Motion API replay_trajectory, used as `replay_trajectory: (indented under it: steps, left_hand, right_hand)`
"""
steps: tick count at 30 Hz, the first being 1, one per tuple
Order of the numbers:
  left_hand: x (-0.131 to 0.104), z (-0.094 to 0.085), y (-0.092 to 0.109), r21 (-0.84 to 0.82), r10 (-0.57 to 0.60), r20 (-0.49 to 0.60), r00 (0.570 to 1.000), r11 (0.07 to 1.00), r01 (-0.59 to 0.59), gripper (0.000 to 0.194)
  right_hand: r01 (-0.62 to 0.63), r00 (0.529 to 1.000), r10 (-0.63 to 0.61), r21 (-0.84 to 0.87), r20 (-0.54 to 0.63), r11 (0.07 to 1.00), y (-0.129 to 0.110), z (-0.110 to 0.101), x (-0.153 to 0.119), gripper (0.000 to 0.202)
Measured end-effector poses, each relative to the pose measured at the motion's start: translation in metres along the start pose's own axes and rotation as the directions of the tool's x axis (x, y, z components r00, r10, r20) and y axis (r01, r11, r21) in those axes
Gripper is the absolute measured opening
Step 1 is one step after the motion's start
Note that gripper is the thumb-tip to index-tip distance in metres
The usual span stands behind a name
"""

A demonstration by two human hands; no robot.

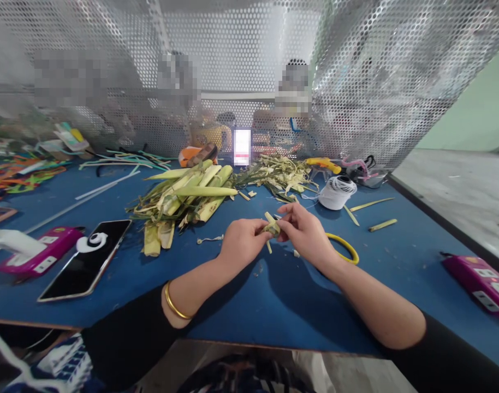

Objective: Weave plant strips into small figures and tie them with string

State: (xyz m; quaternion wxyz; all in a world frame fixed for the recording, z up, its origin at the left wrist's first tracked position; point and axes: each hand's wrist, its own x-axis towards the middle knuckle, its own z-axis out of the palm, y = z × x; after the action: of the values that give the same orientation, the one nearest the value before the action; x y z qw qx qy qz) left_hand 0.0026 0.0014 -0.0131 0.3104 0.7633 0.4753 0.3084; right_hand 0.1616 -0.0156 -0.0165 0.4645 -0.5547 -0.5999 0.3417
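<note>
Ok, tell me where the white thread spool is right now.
In the head view, the white thread spool sits right of centre on the blue table, just beyond the right hand and the yellow ring.

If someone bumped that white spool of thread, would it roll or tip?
The white spool of thread appears to stand on its end, looking squat, so a light push would probably slide it. Knocked over, its round sides could let it roll. Its wound surface may give slightly when squeezed.

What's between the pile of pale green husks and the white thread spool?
The head view shows a heap of shredded yellowish strips, plus small loose scraps.
</note>
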Motion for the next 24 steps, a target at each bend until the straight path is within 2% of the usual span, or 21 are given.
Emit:
replay_trajectory:
  steps: [4, 7, 10, 12, 14, 16, 18, 21, 24]
  left_hand:
    - [-0.001, -0.005, 0.006, 0.073, 0.077, 0.05, 0.996, 0.994, -0.081, 0.018]
    - [-0.001, -0.006, 0.007, 0.059, 0.106, 0.114, 0.988, 0.992, -0.113, 0.014]
    - [-0.002, -0.007, 0.008, -0.024, 0.099, 0.199, 0.975, 0.995, -0.097, 0.013]
    - [-0.002, -0.007, 0.009, -0.153, 0.099, 0.294, 0.951, 0.987, -0.056, 0.015]
    - [-0.002, -0.009, 0.011, -0.309, 0.11, 0.394, 0.912, 0.951, 0.018, 0.017]
    - [-0.002, -0.01, 0.012, -0.417, 0.115, 0.45, 0.885, 0.904, 0.094, 0.016]
    - [-0.002, -0.011, 0.014, -0.476, 0.113, 0.466, 0.877, 0.868, 0.142, 0.015]
    - [-0.003, -0.008, 0.015, -0.518, 0.088, 0.474, 0.876, 0.832, 0.197, 0.018]
    - [-0.005, -0.003, 0.014, -0.522, 0.031, 0.461, 0.887, 0.817, 0.243, 0.02]
  right_hand:
    - [-0.084, 0.987, 0.073, 0.069, 0.143, 0.994, -0.005, -0.004, 0.002, 0.024]
    - [-0.116, 0.982, 0.104, 0.072, 0.156, 0.991, -0.009, -0.009, 0.002, 0.03]
    - [-0.131, 0.976, 0.116, 0.071, 0.182, 0.989, -0.011, -0.012, 0.003, 0.032]
    - [-0.091, 0.99, 0.085, 0.042, 0.115, 0.995, -0.011, -0.014, 0.003, 0.03]
    - [0.003, 0.999, -0.006, -0.051, -0.047, 0.999, -0.011, -0.014, 0.003, 0.026]
    - [0.087, 0.98, -0.115, -0.17, -0.162, 0.982, -0.01, -0.014, 0.002, 0.021]
    - [0.119, 0.971, -0.162, -0.232, -0.174, 0.965, -0.009, -0.012, 0.001, 0.019]
    - [0.123, 0.975, -0.164, -0.249, -0.151, 0.961, -0.006, -0.008, 0.001, 0.019]
    - [0.141, 0.971, -0.188, -0.275, -0.15, 0.951, -0.004, -0.005, 0.002, 0.019]
